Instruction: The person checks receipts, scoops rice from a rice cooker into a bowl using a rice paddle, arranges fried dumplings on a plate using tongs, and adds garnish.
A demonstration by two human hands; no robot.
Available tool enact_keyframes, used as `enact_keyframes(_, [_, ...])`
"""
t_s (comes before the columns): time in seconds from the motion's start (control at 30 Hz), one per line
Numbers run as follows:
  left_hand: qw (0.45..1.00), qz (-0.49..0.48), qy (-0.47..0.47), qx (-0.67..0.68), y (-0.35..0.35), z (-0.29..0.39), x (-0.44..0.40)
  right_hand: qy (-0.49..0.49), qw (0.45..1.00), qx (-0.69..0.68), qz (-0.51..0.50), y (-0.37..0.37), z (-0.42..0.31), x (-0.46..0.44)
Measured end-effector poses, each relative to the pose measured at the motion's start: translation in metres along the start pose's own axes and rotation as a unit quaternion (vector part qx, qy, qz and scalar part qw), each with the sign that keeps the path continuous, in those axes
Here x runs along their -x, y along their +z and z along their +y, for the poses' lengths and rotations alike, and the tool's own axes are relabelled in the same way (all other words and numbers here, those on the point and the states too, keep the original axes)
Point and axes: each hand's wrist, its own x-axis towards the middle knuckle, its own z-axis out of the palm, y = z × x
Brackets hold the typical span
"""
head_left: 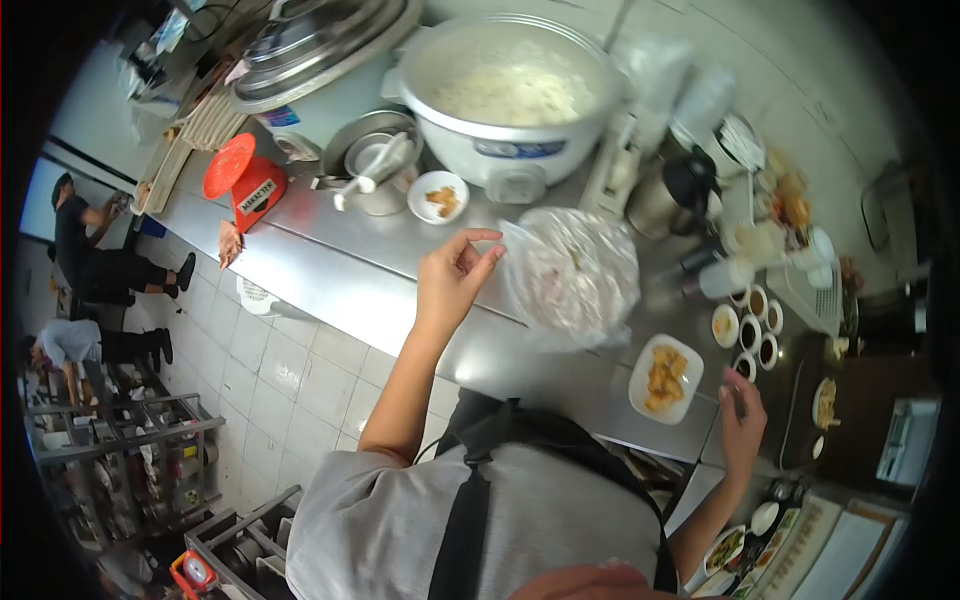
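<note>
One clear plastic bag (578,275), bulging and wrinkled, on the steel tabletop (335,262) just in front of the white rice cooker (450,145), with pale contents too blurred through the film to name. Likely light to moderate in weight, soft and floppy, with thin, slick film, easily stretched or torn by a hard tug; best taken by gathered film at the rim, with a second hand beneath for the fuller part. At the edge nearest the left hand (448,280), index finger and thumb close together against the film; impossible to tell whether pinching or merely touching. Beyond the opposite side, a white dish (640,402) of golden fried pieces, and beside that the right hand (742,415), fingers released and loosely curled, holding nothing. Farther out, small sauce cups (768,350) past the dish, a small white bowl (421,206) beside the cooker, a red scale (262,192) farther left, and two people (85,230) well apart across the tiled floor (305,370).
</note>
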Motion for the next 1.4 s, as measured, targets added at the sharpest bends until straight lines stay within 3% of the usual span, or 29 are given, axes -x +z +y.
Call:
enact_keyframes(0.13, [0.997, 0.076, 0.029, -0.009, -0.073, -0.013, -0.043, -0.134, 0.985, -0.063, -0.084, 0.069, -0.130, -0.097])
enact_keyframes(0.2, [0.993, 0.101, 0.039, -0.043, -0.111, -0.019, -0.062, -0.267, 0.953, -0.065, -0.128, 0.104, -0.206, -0.141])
enact_keyframes(0.27, [0.991, 0.104, 0.042, -0.071, -0.145, -0.030, -0.075, -0.309, 0.923, -0.135, -0.183, 0.145, -0.274, -0.185])
enact_keyframes(0.33, [0.988, 0.115, 0.051, -0.095, -0.170, -0.038, -0.083, -0.385, 0.895, -0.165, -0.157, 0.195, -0.337, -0.232])
enact_keyframes(0.43, [0.986, 0.122, 0.049, -0.105, -0.202, -0.056, -0.087, -0.382, 0.900, -0.026, -0.207, 0.247, -0.416, -0.269])
enact_keyframes(0.53, [0.981, 0.163, -0.019, -0.104, -0.233, -0.079, -0.083, -0.381, 0.857, 0.137, -0.318, 0.294, -0.453, -0.268])
enact_keyframes(0.6, [0.977, 0.174, -0.050, -0.116, -0.249, -0.097, -0.090, -0.375, 0.809, 0.218, -0.396, 0.321, -0.433, -0.252])
enact_keyframes(0.67, [0.974, 0.161, -0.064, -0.143, -0.258, -0.099, -0.107, -0.335, 0.818, 0.148, -0.443, 0.316, -0.395, -0.235])
enact_keyframes(0.7, [0.975, 0.140, -0.021, -0.171, -0.259, -0.099, -0.123, -0.333, 0.810, 0.134, -0.463, 0.305, -0.373, -0.227])
enact_keyframes(0.83, [0.930, -0.074, 0.069, -0.353, -0.233, -0.080, -0.210, -0.226, 0.838, 0.030, -0.496, 0.238, -0.266, -0.203])
enact_keyframes(0.93, [0.832, -0.253, 0.101, -0.484, -0.198, -0.124, -0.282, -0.104, 0.925, 0.027, -0.364, 0.169, -0.205, -0.179])
enact_keyframes(0.97, [0.785, -0.284, 0.152, -0.529, -0.185, -0.132, -0.295, -0.074, 0.946, 0.017, -0.315, 0.148, -0.180, -0.170])
enact_keyframes(1.07, [0.717, -0.321, 0.143, -0.603, -0.163, -0.164, -0.327, 0.027, 0.986, 0.084, -0.139, 0.083, -0.103, -0.134])
enact_keyframes(1.1, [0.711, -0.324, 0.158, -0.603, -0.162, -0.171, -0.335, 0.064, 0.990, 0.086, -0.087, 0.059, -0.086, -0.120])
enact_keyframes(1.17, [0.700, -0.333, 0.182, -0.605, -0.159, -0.177, -0.344, 0.195, 0.976, -0.009, -0.096, 0.015, -0.051, -0.107])
enact_keyframes(1.27, [0.702, -0.271, 0.188, -0.631, -0.145, -0.154, -0.333, 0.274, 0.957, -0.083, -0.051, -0.028, 0.024, -0.113])
enact_keyframes(1.33, [0.704, -0.241, 0.190, -0.641, -0.154, -0.155, -0.339, 0.216, 0.972, -0.053, 0.069, -0.049, 0.093, -0.137])
enact_keyframes(1.4, [0.685, -0.184, 0.123, -0.695, -0.155, -0.139, -0.331, 0.179, 0.970, -0.020, 0.166, -0.052, 0.164, -0.167])
